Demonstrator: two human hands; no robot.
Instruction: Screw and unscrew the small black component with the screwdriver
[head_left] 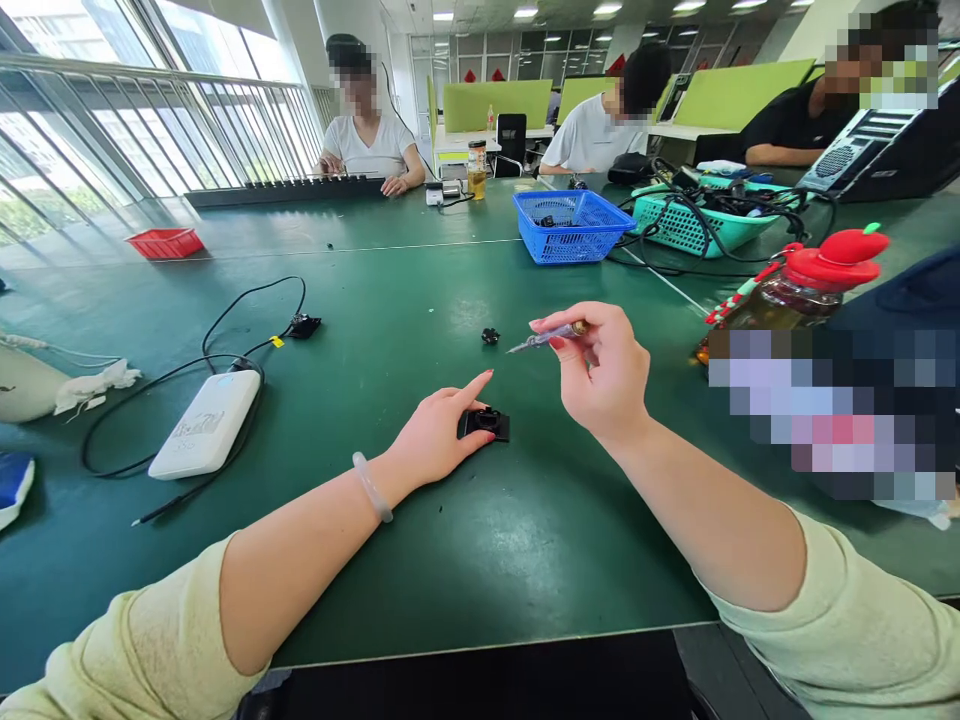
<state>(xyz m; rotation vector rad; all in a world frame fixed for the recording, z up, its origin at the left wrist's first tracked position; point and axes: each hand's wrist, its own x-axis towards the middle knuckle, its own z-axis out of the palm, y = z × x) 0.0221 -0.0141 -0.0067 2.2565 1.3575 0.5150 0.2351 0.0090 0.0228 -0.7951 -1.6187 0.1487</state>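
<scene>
Pinching a slim screwdriver [538,340] in the right hand [600,370], with thumb and index finger close together around the clear, purplish handle and with the other fingers curled toward the palm. Pointing leftward and slightly downward with the tip, just beside a small black part [490,336] on the green table [360,300], but apart from it. Holding a flat black block [493,424] against the tabletop with the left hand [439,430], in a narrow grip, with the thumb along the near side and the index finger stretched past the far edge toward the part. Cannot tell the exact placing of the remaining left fingers, partly hidden at the block. Wearing a pale bangle [373,488] on the left wrist and light yellow sleeves [161,620] ending near the elbows. Off to the left, a white power bank [204,425] beside a looped black cable [169,505]; farther back, a red tray [165,243]. Beyond the hands, a blue basket [574,240] and, just to its right, a teal basket [667,228] heaped with dark cords. Nearer on the right, a red-topped bottle [814,285]. Across the table, a person [367,145] in white behind a long black bar [285,192].
</scene>
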